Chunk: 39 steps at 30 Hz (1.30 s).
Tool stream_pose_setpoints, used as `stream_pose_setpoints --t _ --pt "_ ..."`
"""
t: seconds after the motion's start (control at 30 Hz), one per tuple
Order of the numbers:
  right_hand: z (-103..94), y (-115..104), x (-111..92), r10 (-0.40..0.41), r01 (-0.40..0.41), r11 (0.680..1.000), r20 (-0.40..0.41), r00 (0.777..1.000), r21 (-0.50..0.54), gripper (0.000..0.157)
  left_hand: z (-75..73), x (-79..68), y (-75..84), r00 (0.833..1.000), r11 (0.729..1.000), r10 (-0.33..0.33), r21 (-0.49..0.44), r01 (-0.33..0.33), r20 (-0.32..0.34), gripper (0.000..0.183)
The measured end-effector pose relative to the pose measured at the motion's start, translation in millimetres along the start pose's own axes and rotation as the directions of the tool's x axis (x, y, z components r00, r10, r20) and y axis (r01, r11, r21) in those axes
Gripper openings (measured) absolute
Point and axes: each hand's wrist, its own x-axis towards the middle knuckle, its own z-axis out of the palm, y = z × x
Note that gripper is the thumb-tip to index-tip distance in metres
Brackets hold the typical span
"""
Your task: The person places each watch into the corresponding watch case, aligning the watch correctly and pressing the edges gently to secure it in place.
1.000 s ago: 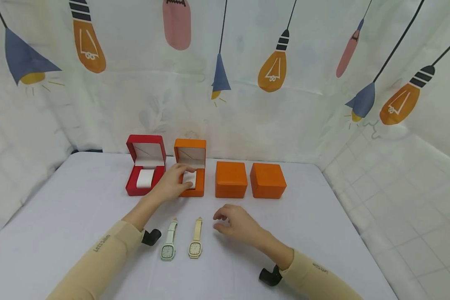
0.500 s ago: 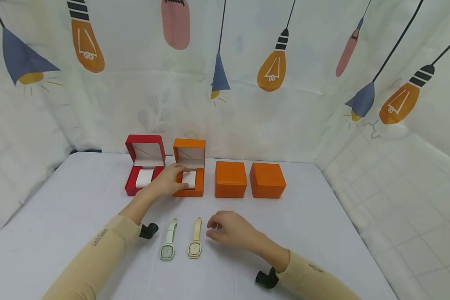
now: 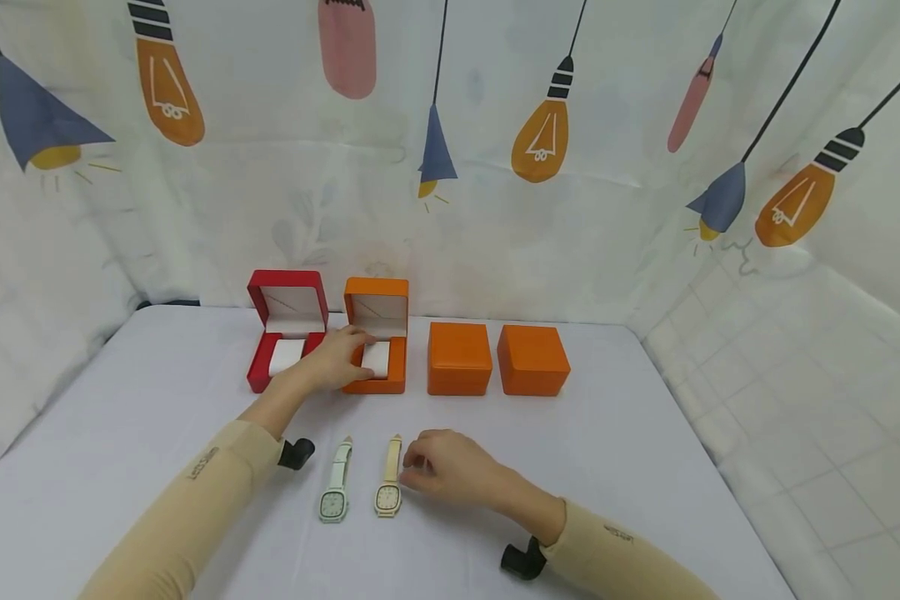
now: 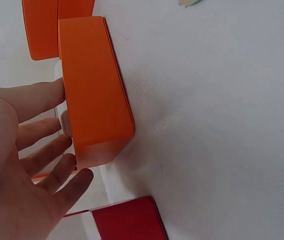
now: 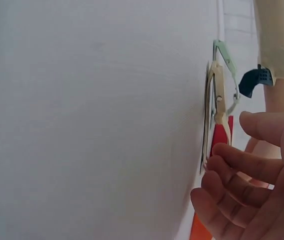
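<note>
An orange watch box (image 3: pixel 397 367) stands with its lid up and a white cushion (image 3: pixel 376 358) inside. My left hand (image 3: pixel 332 360) reaches over the box's left side, its thumb and fingers spread about the cushion. In the left wrist view the fingers extend behind the wall of the orange box (image 4: pixel 94 90); whether they touch the cushion cannot be told. On the cloth lie a pale green watch (image 3: pixel 333 504) and a cream-yellow watch (image 3: pixel 388 498), straps pointing away. Just right of the yellow one hovers my right hand (image 3: pixel 450 468), loosely curved, holding nothing.
Left of the orange box stands a red watch box (image 3: pixel 258 371), lid up, with a white cushion. Two closed orange boxes, one nearer (image 3: pixel 459 358) and one farther right (image 3: pixel 534 360), continue the row. Behind them hangs a patterned white curtain (image 3: pixel 487 258).
My right hand has moved left and toward me, up beside the cream-yellow watch. The left hand has shifted slightly left at the open orange box.
</note>
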Motion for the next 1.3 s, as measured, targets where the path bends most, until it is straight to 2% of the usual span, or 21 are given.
stream_pose_setpoints --t 0.3,0.63,0.87,1.13,1.3 --pt "5.6 -5.7 5.4 -0.009 0.009 1.000 0.012 1.000 -0.010 0.018 -2.8 3.2 0.7 0.999 1.000 -0.024 0.021 0.023 0.022 0.066" --pt "6.2 -10.1 12.9 0.016 -0.016 1.000 0.039 0.999 -0.011 0.023 -9.6 8.4 4.3 0.996 0.997 -0.058 0.057 0.054 0.069 0.070" --pt "6.4 -16.5 17.1 0.059 -0.057 0.998 0.092 0.994 -0.019 0.025 -11.2 12.5 4.0 0.994 0.995 -0.066 0.085 0.059 0.092 0.070" --pt "8.9 -18.4 20.8 0.064 -0.074 0.995 0.144 0.987 0.066 0.017 -12.6 19.1 -0.2 0.988 0.989 -0.097 0.121 0.083 0.121 0.072" --pt "9.4 -18.5 21.6 0.053 -0.074 0.989 0.161 0.986 0.130 0.016 -15.4 19.5 3.0 0.985 0.988 -0.105 0.123 0.089 0.134 0.072"
